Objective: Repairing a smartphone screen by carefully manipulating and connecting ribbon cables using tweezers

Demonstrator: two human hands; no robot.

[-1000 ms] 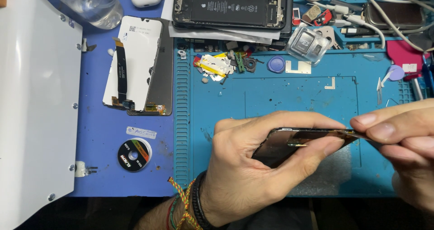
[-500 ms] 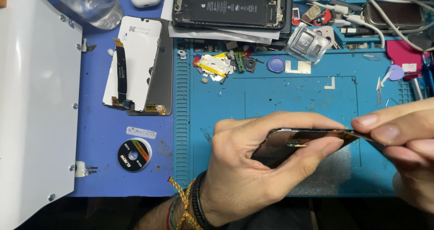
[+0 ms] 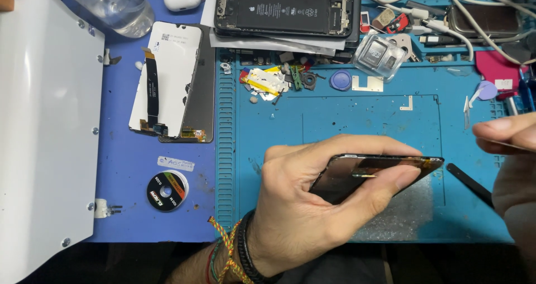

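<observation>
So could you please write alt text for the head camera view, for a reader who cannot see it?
A left hand grips a dark phone screen panel edge-up over a blue repair mat, while the right hand pinches a thin strip beside it. An opened phone lies above, among small parts.

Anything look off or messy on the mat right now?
Small loose parts and yellow scraps lie scattered at the teal mat's top edge. The left hand holds a dark screen panel tilted on edge. Nothing spilled.
</observation>
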